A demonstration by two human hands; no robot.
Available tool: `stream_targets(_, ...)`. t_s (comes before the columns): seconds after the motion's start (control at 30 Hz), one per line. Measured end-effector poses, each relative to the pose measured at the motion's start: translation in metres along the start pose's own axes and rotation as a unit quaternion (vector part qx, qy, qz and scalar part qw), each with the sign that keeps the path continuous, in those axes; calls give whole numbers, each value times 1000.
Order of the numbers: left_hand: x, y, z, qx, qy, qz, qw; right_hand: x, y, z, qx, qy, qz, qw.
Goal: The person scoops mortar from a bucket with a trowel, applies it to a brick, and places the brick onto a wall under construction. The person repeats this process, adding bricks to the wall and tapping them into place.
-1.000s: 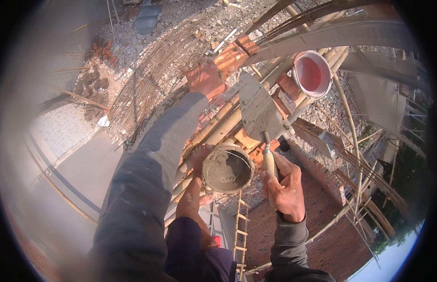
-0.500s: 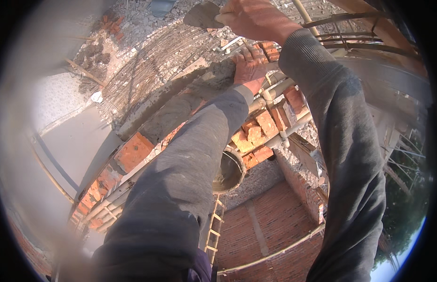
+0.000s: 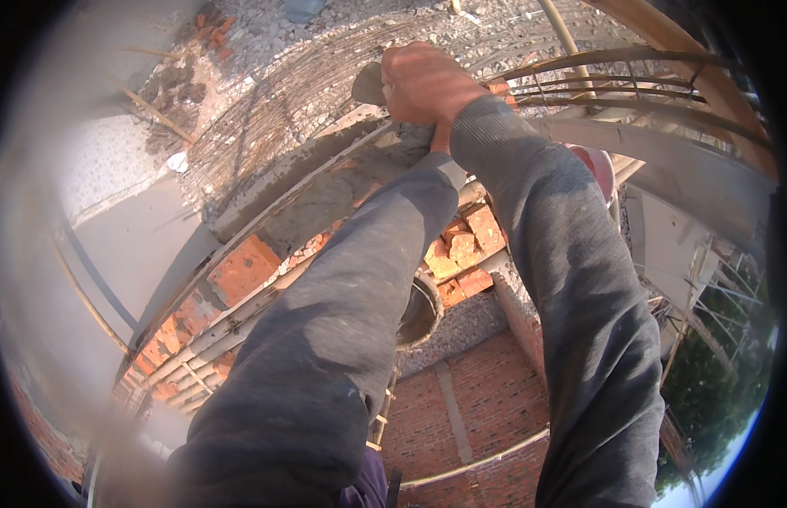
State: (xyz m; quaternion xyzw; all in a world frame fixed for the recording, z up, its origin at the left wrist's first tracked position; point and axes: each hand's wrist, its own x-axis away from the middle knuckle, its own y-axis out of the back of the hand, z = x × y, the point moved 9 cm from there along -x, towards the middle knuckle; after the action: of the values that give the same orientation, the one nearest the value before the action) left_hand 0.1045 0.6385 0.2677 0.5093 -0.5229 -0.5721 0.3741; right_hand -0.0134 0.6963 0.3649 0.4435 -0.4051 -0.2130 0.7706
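My right hand (image 3: 427, 83) is closed round a trowel, its grey blade (image 3: 369, 84) poking out to the left above the far end of the wall. Behind it, my left hand (image 3: 442, 137) reaches to the wall top; only a sliver by the wrist shows, and its fingers are hidden. Wet grey mortar (image 3: 325, 200) coats the top of the brick wall, with a bare orange brick (image 3: 243, 269) at its nearer end. Between my forearms lie several broken bricks (image 3: 463, 245) on the scaffold.
A round mortar bucket (image 3: 425, 311) hangs or stands below the broken bricks, partly behind my left sleeve. Bamboo poles (image 3: 224, 339) run along the wall. Curved dark rods (image 3: 630, 63) and a wooden pole (image 3: 664, 34) cross at upper right. A reddish bucket (image 3: 598, 168) shows beside my right sleeve.
My right hand has brought the trowel nearer and a little left, and it now covers my left hand, which was resting on a brick at the wall top. The reddish bucket has come into view.
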Motion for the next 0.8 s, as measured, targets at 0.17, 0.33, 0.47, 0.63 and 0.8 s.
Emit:
stream_targets(0.17,-2,-5,1,17,-10,30,999,43,32,-9,-64,-17,-200,978)
stream_targets(0.33,-14,-12,13,96,-16,154,983,167,32,-27,-319,-68,-328,887)
stream_targets(0.47,-30,-25,49,176,33,321,930,267,-32,5,-512,-145,-326,782)
stream_targets(0.63,-39,-42,80,269,41,411,870,337,-145,38,-707,-332,-350,517)
stream_targets(0.8,-30,-60,87,352,26,417,838,306,-218,30,-769,-437,-341,318)
